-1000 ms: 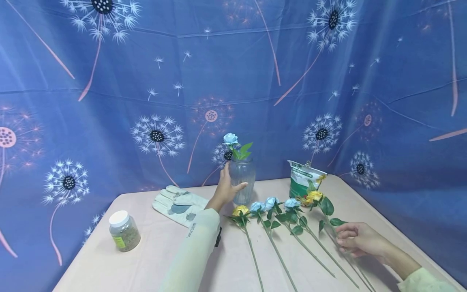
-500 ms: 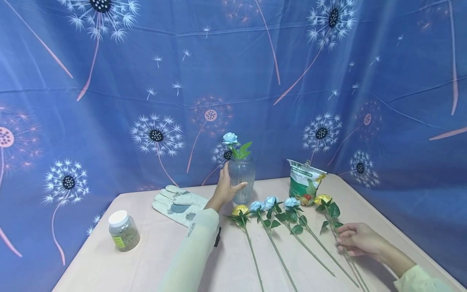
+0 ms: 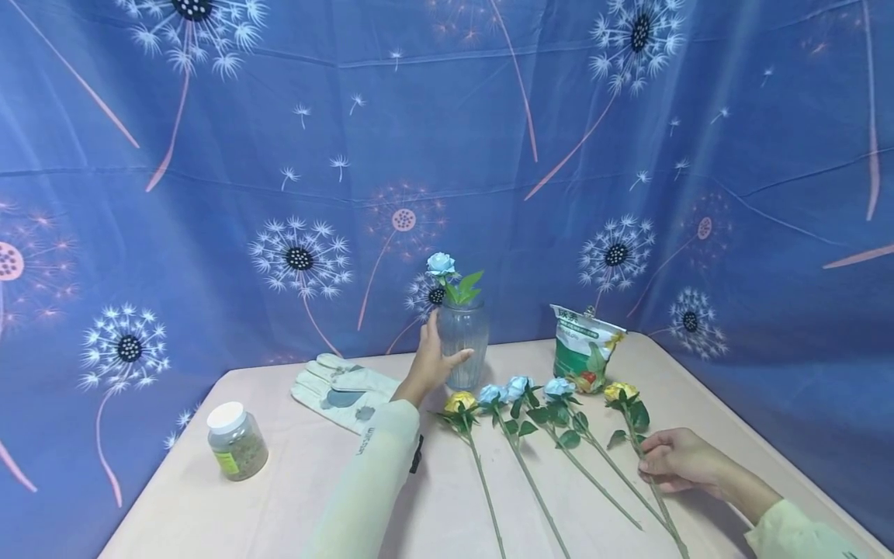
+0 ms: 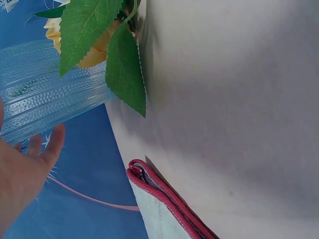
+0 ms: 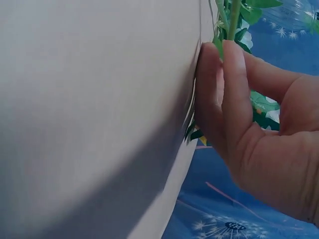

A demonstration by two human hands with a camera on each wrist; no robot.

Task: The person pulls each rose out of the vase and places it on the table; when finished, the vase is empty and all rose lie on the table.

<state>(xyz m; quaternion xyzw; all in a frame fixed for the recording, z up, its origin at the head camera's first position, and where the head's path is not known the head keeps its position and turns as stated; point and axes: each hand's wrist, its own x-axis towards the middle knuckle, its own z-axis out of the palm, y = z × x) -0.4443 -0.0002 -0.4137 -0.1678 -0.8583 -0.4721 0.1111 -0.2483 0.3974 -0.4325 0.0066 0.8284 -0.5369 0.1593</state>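
Note:
A clear ribbed vase stands upright at the back of the table, holding one light-blue rose with green leaves. My left hand holds the vase from its left side, thumb across the front. In the left wrist view the fingers lie along the vase wall. My right hand pinches the stem of the rightmost yellow rose between thumb and fingers. The right wrist view shows a green stem rising from the fingertips. Left of it lie several blue roses and another yellow rose.
White work gloves lie left of the vase, partly behind my left forearm. A white-lidded jar of granules stands at the left. A green-and-white bag stands at the back right. Blue dandelion-print cloth hangs behind the table.
My right hand has drawn the yellow rose back from in front of the bag, and its bloom now lies lower and farther right. The left hand and the vase have stayed put.

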